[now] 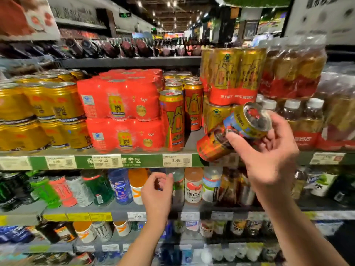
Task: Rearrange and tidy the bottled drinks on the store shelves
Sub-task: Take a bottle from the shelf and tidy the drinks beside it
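Two bare arms are stretched out from the bottom of the view toward the store shelves. A small pack of cans (236, 131) is held up by the right hand (269, 156), tipped on its side, in front of the edge of the middle shelf (134, 161). The pack is wrapped in clear plastic, and the round can tops are turned up and to the right. The right fingers (233, 138) are curled around the pack, with the thumb pressed on its near side.

Lower down, the left hand (157, 191) is held in front of the shelf below. Its fingers are loosely bent and nothing is held in them. A dark bottle (178, 187) stands just beside the fingertips; it cannot be told if it is touched.

On the middle shelf, tall red and gold cans (172, 120) are lined up next to stacked red packs (123, 110). Short gold cans (38, 112) are stacked on the left. A big gold and red can pack (233, 75) is stacked high behind the held pack. Bottles with white caps (301, 120) are lined up on the right. White price tags (176, 160) are stuck along the green shelf edge.
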### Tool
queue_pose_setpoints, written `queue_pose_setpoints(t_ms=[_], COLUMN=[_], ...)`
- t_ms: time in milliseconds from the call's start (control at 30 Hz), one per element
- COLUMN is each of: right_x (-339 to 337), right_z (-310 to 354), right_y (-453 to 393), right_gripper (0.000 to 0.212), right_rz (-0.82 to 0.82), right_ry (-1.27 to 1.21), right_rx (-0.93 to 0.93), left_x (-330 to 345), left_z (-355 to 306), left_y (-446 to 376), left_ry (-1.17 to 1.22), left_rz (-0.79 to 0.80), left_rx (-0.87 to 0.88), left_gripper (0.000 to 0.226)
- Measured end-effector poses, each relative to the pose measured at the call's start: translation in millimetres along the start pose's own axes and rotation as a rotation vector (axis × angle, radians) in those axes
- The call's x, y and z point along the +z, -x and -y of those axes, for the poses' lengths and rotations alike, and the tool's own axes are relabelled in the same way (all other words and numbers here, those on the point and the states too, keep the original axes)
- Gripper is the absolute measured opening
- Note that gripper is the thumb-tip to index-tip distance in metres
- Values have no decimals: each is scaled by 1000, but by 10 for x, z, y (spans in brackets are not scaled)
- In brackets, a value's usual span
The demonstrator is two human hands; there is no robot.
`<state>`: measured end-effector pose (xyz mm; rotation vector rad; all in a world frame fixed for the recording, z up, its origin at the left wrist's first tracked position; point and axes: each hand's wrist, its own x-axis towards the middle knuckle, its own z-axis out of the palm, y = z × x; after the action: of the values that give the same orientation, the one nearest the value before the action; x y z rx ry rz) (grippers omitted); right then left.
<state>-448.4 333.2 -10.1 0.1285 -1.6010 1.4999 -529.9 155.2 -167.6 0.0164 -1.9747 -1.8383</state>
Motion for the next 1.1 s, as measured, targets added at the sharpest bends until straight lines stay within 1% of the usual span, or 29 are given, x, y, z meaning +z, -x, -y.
queue_pose_setpoints(t_ms=[100,167,267,300,367,433,500,600,667,767,967,1100], right_x=[269,447,676,731,831,894,930,996,1047,1117,1142,1084], right_z=[110,142,120,101,57,23,4,-31,-56,-110,-130,-189], right_y=[-198,-296,-380,-398,-421,-434,-430,-422,-426,-471,-470,-423], right_gripper=[58,62,67,67,68,67,66,62,64,76,68,73], right_rz=[-43,-54,-53,-42,-26,-11,0,-5,-27,-69,-55,-8], right_ry=[45,188,447,502,573,629,688,729,752,766,851,813], right_rx=[17,23,-23,-35,-35,-24,-4,47,57,82,37,25], left_x=[-139,-229,-308,-304,-278,-216,-145,-59,-24,5,50,50], left_z=[-270,-448,-708,-790,-951,-1063,-1116,-1104,-1075,-1019,-979,-941], left_y=[-80,-186,-369,-427,-559,-667,-723,-735,-735,-737,-718,-717], left_ry=[103,158,202,183,55,-85,-185,-302,-331,-316,-301,-250], left_rz=[37,46,83,87,64,70,105,123,119,87,68,74], left_rx=[101,171,206,219,294,379,419,466,480,528,542,537], left_gripper=[26,22,23,25,32,48,62,67,67,66,65,62])
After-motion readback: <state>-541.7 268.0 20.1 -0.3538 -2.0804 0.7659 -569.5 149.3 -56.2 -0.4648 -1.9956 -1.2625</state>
